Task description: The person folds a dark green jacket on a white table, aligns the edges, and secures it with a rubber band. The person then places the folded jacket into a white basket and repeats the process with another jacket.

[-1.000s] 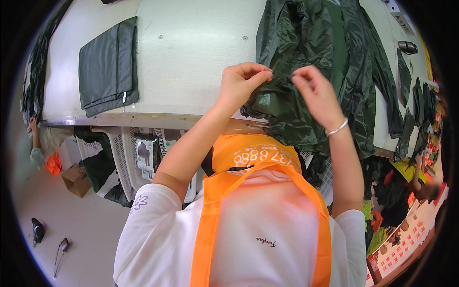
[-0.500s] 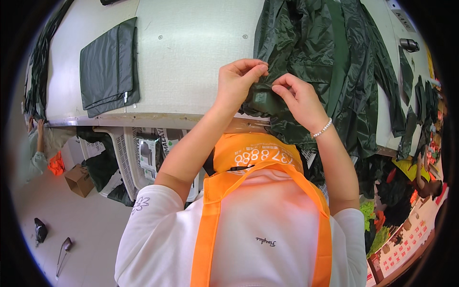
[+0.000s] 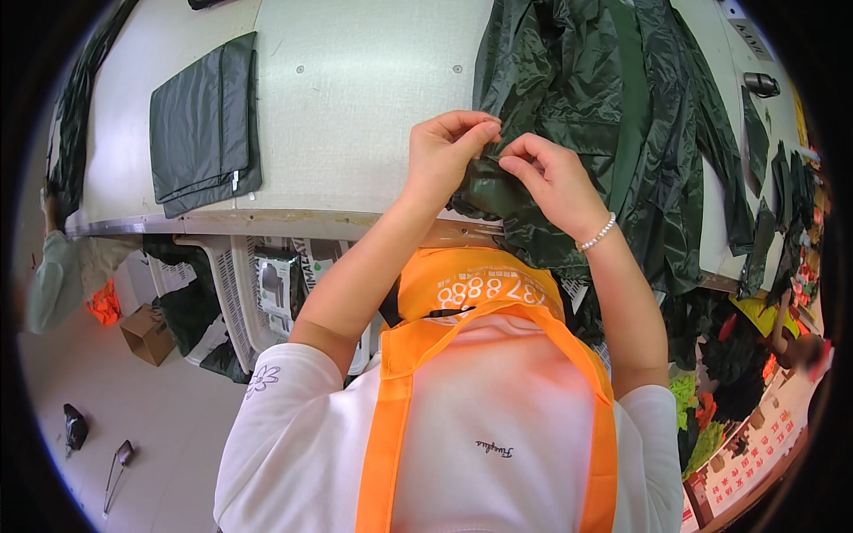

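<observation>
A dark green, shiny garment [image 3: 582, 98] lies crumpled over the right half of the table, with part of it hanging down past the front edge. At its left side, my left hand [image 3: 447, 153] pinches thumb and forefinger together on the fabric's edge. Close beside it, my right hand [image 3: 560, 186], with a beaded bracelet at the wrist, pinches the same part of the garment. The two sets of fingertips are a short gap apart, over a gathered end of the cloth. Whether a fine thread lies between them is too small to tell.
A folded dark green piece [image 3: 200, 124] rests on the pale table [image 3: 355, 115] to the left. White plastic baskets [image 3: 233, 293] stand below the front edge. A black bottle [image 3: 761, 84] is at far right. Other people work at both sides; a cardboard box [image 3: 148, 333] sits on the floor.
My right hand has shifted slightly left, nearer my left hand. At far left, another person has moved closer along the table. My pinching fingers otherwise look the same.
</observation>
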Demonstrator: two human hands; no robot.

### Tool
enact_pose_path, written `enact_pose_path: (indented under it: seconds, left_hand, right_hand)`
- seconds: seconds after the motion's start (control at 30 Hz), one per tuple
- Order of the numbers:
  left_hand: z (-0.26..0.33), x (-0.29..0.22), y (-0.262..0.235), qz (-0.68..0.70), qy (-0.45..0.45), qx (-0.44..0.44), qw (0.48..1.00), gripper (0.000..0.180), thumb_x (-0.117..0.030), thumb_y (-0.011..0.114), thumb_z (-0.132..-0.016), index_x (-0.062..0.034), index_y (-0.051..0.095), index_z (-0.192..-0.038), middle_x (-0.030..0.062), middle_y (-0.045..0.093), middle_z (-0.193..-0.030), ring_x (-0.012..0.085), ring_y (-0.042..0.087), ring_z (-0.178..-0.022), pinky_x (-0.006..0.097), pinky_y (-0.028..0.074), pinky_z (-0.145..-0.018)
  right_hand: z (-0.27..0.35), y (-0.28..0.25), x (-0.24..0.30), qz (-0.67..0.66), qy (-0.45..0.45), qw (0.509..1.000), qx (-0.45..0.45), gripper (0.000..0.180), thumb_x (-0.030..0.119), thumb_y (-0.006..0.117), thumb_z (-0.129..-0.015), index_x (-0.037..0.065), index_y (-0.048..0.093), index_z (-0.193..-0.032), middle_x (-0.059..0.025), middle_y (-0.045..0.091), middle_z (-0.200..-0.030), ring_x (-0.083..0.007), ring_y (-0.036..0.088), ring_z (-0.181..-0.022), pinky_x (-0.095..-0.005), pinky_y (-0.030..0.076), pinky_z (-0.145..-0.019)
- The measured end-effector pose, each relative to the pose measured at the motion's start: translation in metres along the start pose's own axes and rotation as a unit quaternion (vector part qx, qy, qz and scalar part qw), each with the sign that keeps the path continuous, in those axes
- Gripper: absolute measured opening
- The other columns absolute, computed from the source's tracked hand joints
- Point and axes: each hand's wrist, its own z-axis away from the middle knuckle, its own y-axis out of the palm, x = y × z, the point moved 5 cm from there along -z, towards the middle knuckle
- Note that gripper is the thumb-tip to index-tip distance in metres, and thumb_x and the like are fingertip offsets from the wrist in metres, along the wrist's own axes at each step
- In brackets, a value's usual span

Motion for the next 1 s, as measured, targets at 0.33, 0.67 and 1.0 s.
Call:
enact_pose_path:
  seconds: [0.33,0.67,1.0]
  left_hand:
    - [0.037,-0.024,-0.060,-0.076,0.061,-0.075,0.992,0.007,-0.002,0.063,-0.082,0.0036,0.064,-0.086,0.0073,0.064,-0.077,0.0140,0.060,-0.073,0.024,0.048,-0.072]
    - [0.278,0.119,-0.221,-0.459,-0.280,-0.076,0.840,0.026,-0.025,0.076,-0.073,-0.0018,0.064,-0.073,0.0091,0.065,-0.076,0.0185,0.062,-0.069,0.033,0.049,-0.064]
    - [0.067,-0.012,-0.084,-0.443,0.079,0.079,0.890,0.039,-0.021,0.073,-0.074,-0.0084,0.060,-0.109,0.0101,0.064,-0.100,0.0221,0.061,-0.093,0.032,0.047,-0.081]
  right_hand:
    - [0.004,0.007,-0.030,-0.003,0.006,0.999,0.038,0.035,0.005,0.073,-0.072,0.000,0.059,-0.104,-0.0061,0.059,-0.100,-0.0120,0.057,-0.082,-0.0251,0.047,-0.073]
    - [0.007,0.020,-0.059,0.037,-0.033,0.996,-0.079,0.026,0.009,0.073,-0.072,0.000,0.056,-0.089,-0.0087,0.058,-0.078,-0.0194,0.058,-0.066,-0.0277,0.047,-0.062]
    - [0.012,-0.010,-0.039,0.248,-0.140,0.913,-0.291,0.013,0.014,0.059,-0.086,0.005,0.051,-0.088,-0.0135,0.058,-0.072,-0.0323,0.059,-0.064,-0.0380,0.044,-0.054]
